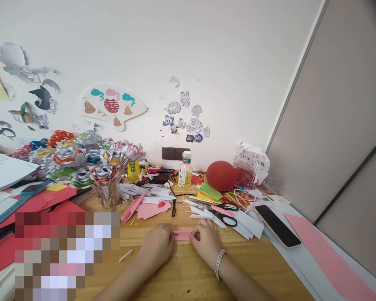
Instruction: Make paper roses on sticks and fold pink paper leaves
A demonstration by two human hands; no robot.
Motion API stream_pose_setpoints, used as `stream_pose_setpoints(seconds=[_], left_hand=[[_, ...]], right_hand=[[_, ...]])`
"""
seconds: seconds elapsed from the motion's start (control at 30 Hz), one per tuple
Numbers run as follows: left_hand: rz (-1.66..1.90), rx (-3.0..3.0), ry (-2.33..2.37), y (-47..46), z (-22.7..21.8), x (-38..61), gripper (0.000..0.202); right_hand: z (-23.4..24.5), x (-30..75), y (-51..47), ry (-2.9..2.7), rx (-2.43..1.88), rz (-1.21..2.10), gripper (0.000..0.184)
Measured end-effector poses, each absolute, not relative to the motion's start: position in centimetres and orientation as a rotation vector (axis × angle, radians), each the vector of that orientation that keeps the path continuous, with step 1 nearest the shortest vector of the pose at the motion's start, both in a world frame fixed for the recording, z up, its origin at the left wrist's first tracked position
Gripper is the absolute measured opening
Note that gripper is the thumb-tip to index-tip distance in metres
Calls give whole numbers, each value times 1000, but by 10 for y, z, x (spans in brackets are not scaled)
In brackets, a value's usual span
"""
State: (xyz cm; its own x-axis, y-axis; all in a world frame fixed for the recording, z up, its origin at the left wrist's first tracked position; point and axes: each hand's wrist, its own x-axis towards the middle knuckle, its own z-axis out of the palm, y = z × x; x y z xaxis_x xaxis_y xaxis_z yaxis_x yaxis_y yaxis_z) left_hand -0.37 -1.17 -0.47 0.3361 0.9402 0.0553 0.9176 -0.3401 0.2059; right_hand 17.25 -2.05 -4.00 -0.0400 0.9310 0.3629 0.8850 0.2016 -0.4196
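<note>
A narrow strip of folded pink paper (182,235) lies low over the wooden table, stretched level between my hands. My left hand (159,243) is closed on its left end, fingers curled. At the other end my right hand (207,240) pinches it between thumb and fingers; a beaded bracelet (220,264) circles that wrist. The ends of the strip are hidden by my fingers. Beyond my right hand lie black-handled scissors (227,218) among white paper strips (246,223). Pink paper pieces (153,210) rest just past my left hand.
A bottle (185,171), a red balloon (221,175) and a cup of folded paper flowers (108,194) stand along the wall. A phone (278,225) lies on papers at right. Red paper (54,198) and a blue watch (17,207) are at left. A blurred patch covers the lower left.
</note>
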Motion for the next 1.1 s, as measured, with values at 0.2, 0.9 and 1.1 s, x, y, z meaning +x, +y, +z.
stream_pose_setpoints(seconds=[0.2, 0.9, 1.1], left_hand=[[241, 2572, 1730, -19, -4, 1, 20], [16, 2628, 1471, -27, 14, -18, 36], [106, 2602, 1305, -19, 9, -34, 28]], right_hand=[[-40, 171, -22, -1951, -1716, 41, 15], [-37, 186, -19, -1904, -1687, 224, 8], [-35, 188, -20, -1961, -1604, 171, 10]])
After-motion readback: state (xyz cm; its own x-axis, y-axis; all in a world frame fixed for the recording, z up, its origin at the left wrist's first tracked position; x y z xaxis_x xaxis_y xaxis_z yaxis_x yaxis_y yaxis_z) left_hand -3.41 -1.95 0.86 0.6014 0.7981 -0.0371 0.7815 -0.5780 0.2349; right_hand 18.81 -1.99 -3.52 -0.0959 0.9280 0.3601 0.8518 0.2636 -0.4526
